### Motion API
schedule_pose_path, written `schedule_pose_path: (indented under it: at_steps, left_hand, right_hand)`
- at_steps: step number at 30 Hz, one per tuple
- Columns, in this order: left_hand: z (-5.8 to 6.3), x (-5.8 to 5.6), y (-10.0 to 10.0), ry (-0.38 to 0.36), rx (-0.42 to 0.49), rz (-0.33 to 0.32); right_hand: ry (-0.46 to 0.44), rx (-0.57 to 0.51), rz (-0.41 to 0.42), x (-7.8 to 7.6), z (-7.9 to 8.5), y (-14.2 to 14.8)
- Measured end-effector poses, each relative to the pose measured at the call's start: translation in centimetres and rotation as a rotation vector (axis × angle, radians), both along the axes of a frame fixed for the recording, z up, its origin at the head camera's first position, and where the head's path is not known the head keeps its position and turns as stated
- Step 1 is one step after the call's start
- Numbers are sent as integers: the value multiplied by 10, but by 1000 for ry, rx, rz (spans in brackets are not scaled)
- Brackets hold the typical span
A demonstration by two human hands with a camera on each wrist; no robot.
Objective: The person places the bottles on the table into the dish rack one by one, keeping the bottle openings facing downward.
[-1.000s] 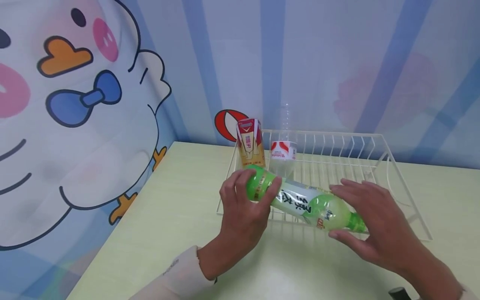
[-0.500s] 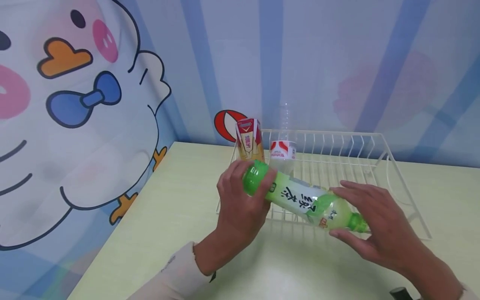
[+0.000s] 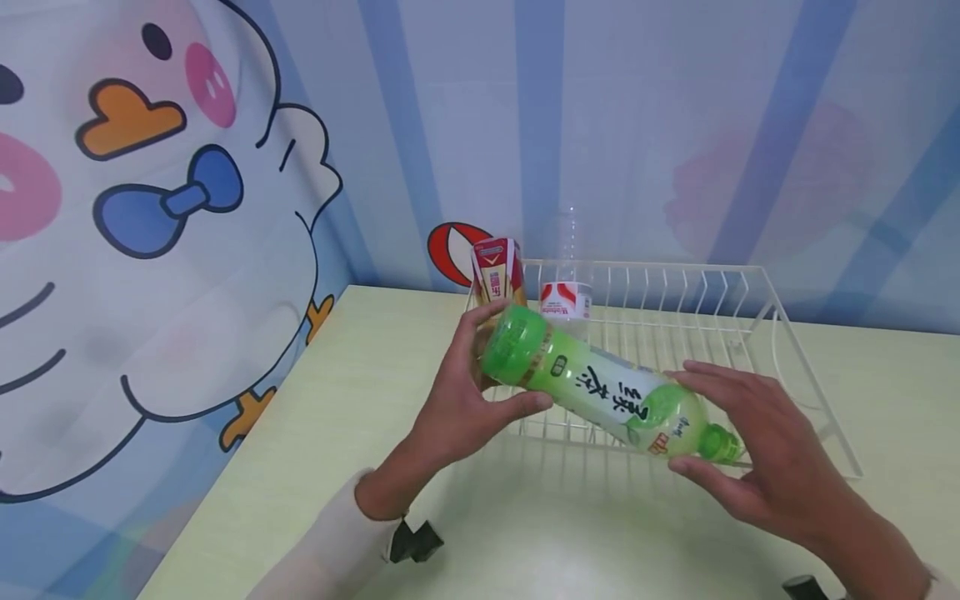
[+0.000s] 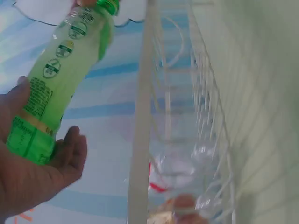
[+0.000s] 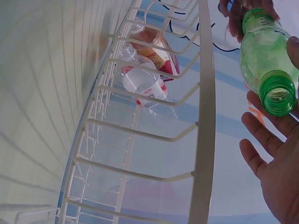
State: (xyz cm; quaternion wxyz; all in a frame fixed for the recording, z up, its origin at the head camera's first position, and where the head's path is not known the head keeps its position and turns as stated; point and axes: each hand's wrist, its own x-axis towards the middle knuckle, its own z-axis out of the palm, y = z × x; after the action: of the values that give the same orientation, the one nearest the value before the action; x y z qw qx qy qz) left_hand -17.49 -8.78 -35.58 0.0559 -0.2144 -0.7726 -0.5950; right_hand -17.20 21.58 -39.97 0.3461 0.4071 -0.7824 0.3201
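Observation:
A green tea bottle (image 3: pixel 607 387) slants across the front of the wire rack, its uncapped green mouth (image 5: pixel 279 95) pointing right. My left hand (image 3: pixel 457 396) holds it loosely by the base, thumb along the lower side and fingers behind, partly hidden in the head view. At the shoulder and neck, my right hand (image 3: pixel 765 454) holds the bottle between thumb and fingers; some of its other fingers (image 5: pixel 261 135) spread apart below the mouth. Behind the bottle, a red and yellow drink carton (image 3: pixel 497 271) and a clear plastic bottle (image 3: pixel 566 296) with a red-and-white label stand in the rack.
The white wire rack (image 3: pixel 675 325) sits on a pale green table (image 3: pixel 360 375). Its raised rim (image 4: pixel 142 93) runs close to both hands. A blue backdrop (image 3: pixel 622 125) with a cartoon bird (image 3: pixel 210 333) rises behind and to the left.
My left hand has turned, its thumb moving from the bottle's front to its lower side. The bottle has rolled, and its base has risen and come towards me. The right hand barely moves.

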Motion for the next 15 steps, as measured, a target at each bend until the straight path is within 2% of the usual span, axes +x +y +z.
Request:
schedule_pose_path:
  at_steps: [3,7,11,15]
  left_hand:
    - [5,-2,1,-79,175,-82]
    - [11,-3,4,-118,330,-174]
    - [13,-2,8,-130,393,-239]
    - [13,-2,10,-123,414,-256]
  right_hand:
    - [2,7,1,1,0,-1]
    - [13,28,1,1,-2,-3]
    - [20,39,-5,1,-3,-3]
    - [23,45,-14,0,-4,-3]
